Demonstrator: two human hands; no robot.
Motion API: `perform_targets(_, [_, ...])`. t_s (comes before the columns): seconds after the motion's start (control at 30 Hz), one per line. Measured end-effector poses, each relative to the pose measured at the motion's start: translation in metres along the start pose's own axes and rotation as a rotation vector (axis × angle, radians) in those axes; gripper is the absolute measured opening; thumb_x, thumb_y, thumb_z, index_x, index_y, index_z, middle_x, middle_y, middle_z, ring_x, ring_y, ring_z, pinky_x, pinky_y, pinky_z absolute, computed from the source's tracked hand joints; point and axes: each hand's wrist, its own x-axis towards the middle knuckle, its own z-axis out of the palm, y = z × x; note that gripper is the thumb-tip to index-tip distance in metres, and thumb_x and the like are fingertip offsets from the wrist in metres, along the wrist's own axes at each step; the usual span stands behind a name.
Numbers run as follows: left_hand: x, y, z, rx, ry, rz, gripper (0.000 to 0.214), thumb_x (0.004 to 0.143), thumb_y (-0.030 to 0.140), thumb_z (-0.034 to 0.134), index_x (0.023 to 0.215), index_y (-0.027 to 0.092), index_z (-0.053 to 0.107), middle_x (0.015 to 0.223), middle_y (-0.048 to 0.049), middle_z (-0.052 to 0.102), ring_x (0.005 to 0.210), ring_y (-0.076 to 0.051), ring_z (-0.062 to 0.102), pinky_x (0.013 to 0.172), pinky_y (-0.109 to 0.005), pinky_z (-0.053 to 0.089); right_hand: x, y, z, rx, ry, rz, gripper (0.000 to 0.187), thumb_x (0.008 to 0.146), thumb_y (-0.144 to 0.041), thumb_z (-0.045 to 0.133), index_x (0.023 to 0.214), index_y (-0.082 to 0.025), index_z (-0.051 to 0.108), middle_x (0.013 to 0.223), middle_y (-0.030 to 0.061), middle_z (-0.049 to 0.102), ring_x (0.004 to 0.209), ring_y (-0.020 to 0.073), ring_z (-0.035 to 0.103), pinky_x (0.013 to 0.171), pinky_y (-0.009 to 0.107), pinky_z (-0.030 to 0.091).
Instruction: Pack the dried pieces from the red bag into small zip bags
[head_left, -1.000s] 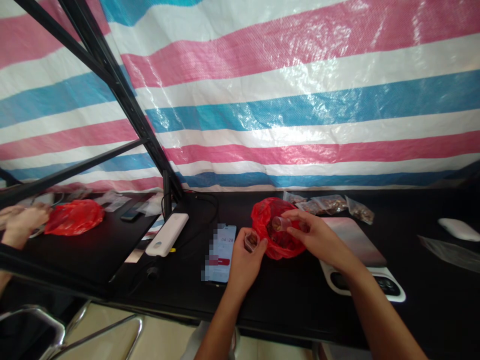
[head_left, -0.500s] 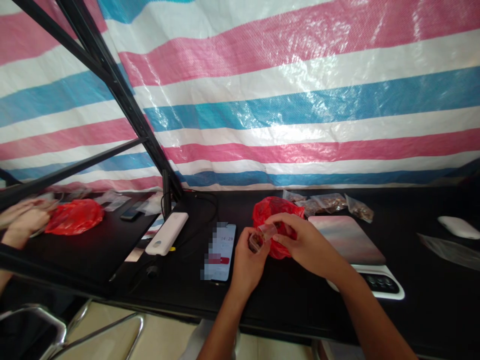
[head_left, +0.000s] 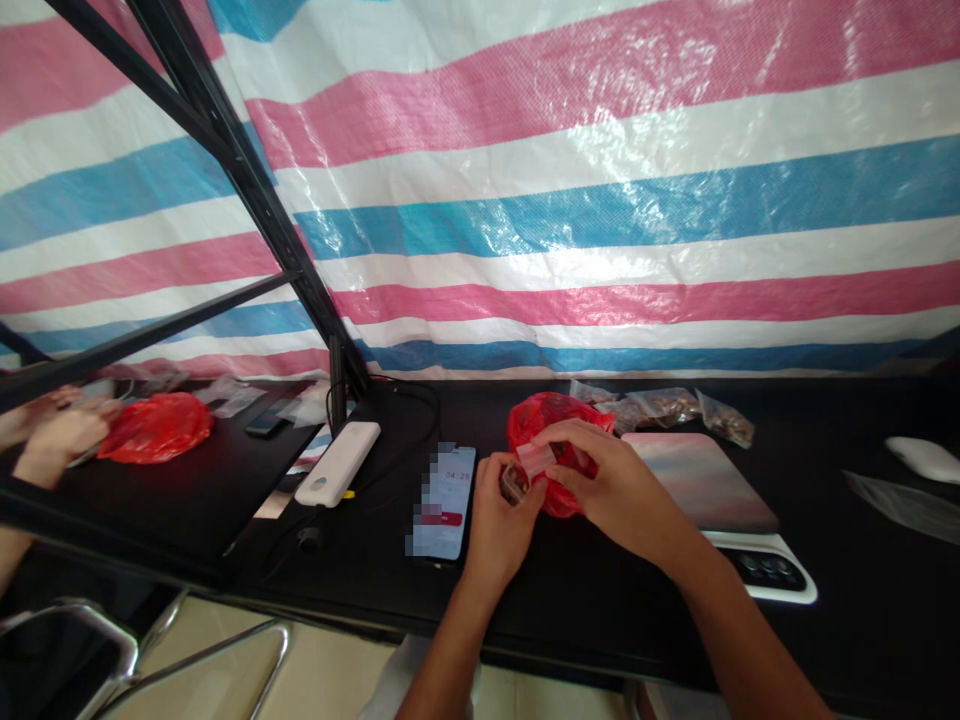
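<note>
My left hand (head_left: 501, 525) is closed around the lower part of a small clear zip bag (head_left: 535, 460), which has brown bits inside. The fingers of my right hand (head_left: 611, 480) pinch the bag's upper edge. Directly behind both hands sits a crumpled red plastic bag (head_left: 551, 408), partly hidden by my right hand. What lies inside the red bag is mostly out of sight. Under my right forearm is a kitchen scale (head_left: 701, 485) with a silvery plate and a white body.
Several filled zip bags (head_left: 664, 407) lie behind the scale. A phone (head_left: 448, 505) and a white power bank (head_left: 337, 464) are to the left. On the right are a white mouse (head_left: 924, 457) and flat clear bags (head_left: 904, 508). Past a black frame, another person's hands (head_left: 67, 430) work near a red bag.
The small bag's upper flap has turned flatter toward me, with both hands still on it. The view has shifted slightly.
</note>
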Motion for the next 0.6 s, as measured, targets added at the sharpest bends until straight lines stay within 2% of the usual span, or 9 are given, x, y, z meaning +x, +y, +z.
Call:
perform_targets(0.13, [-0.002, 0.001, -0.001, 0.049, 0.091, 0.027, 0.026, 0.08, 0.035, 0.078, 0.096, 0.02, 0.064, 0.097, -0.0021, 0.052, 0.079, -0.016, 0.055, 0.076, -0.03, 0.048, 0.0, 0.016, -0.004, -0.012, 0.094, 0.04, 0.029, 0.084, -0.02, 0.062, 0.112, -0.026, 0.071, 0.11, 0.004, 0.075, 0.096, 0.0227, 0.069, 0.092, 0.039, 0.053])
perform_targets(0.23, [-0.002, 0.002, -0.002, 0.059, 0.18, 0.062, 0.031, 0.081, 0.035, 0.078, 0.103, 0.022, 0.061, 0.102, -0.0034, 0.05, 0.084, -0.017, 0.055, 0.079, -0.031, 0.05, 0.001, 0.035, -0.004, -0.086, 0.21, 0.073, 0.028, 0.088, -0.027, 0.062, 0.115, -0.025, 0.069, 0.118, 0.0073, 0.074, 0.11, 0.0273, 0.067, 0.103, 0.047, 0.048])
perform_targets(0.33, [-0.002, 0.007, -0.003, 0.025, 0.276, 0.121, 0.034, 0.084, 0.037, 0.075, 0.106, 0.023, 0.054, 0.102, -0.0029, 0.05, 0.084, -0.017, 0.055, 0.08, -0.031, 0.049, 0.0, 0.043, 0.0, -0.178, 0.174, 0.07, 0.035, 0.088, -0.029, 0.064, 0.123, -0.024, 0.068, 0.128, 0.0104, 0.069, 0.123, 0.0308, 0.061, 0.111, 0.054, 0.042])
perform_targets(0.4, [-0.003, 0.012, -0.005, -0.013, 0.326, 0.146, 0.035, 0.086, 0.038, 0.073, 0.108, 0.024, 0.049, 0.099, -0.0019, 0.051, 0.08, -0.015, 0.055, 0.077, -0.029, 0.049, -0.002, 0.034, 0.003, -0.168, 0.155, 0.033, 0.035, 0.089, -0.031, 0.065, 0.123, -0.023, 0.068, 0.133, 0.0112, 0.065, 0.127, 0.0301, 0.057, 0.113, 0.053, 0.039])
perform_targets(0.47, [-0.005, 0.016, -0.006, -0.02, 0.374, 0.16, 0.033, 0.088, 0.036, 0.071, 0.107, 0.024, 0.047, 0.097, -0.0012, 0.051, 0.078, -0.015, 0.055, 0.073, -0.028, 0.048, -0.006, 0.015, 0.008, -0.092, 0.119, -0.01, 0.029, 0.091, -0.031, 0.065, 0.119, -0.025, 0.068, 0.13, 0.0088, 0.065, 0.123, 0.0259, 0.058, 0.111, 0.046, 0.043])
perform_targets(0.53, [-0.008, 0.016, -0.008, 0.008, 0.409, 0.184, 0.031, 0.088, 0.032, 0.07, 0.106, 0.024, 0.046, 0.095, -0.0005, 0.051, 0.077, -0.014, 0.054, 0.07, -0.026, 0.047, -0.011, -0.008, 0.012, 0.02, -0.026, -0.061, 0.026, 0.092, -0.028, 0.066, 0.118, -0.029, 0.067, 0.12, 0.0035, 0.067, 0.112, 0.0202, 0.063, 0.101, 0.036, 0.049])
perform_targets(0.6, [-0.011, 0.013, -0.009, 0.032, 0.398, 0.221, 0.035, 0.086, 0.026, 0.071, 0.11, 0.024, 0.046, 0.094, 0.0002, 0.051, 0.077, -0.014, 0.055, 0.07, -0.026, 0.047, -0.015, -0.026, 0.017, 0.048, -0.136, -0.11, 0.023, 0.093, -0.022, 0.066, 0.114, -0.03, 0.067, 0.114, 0.0007, 0.069, 0.103, 0.0176, 0.065, 0.094, 0.031, 0.05])
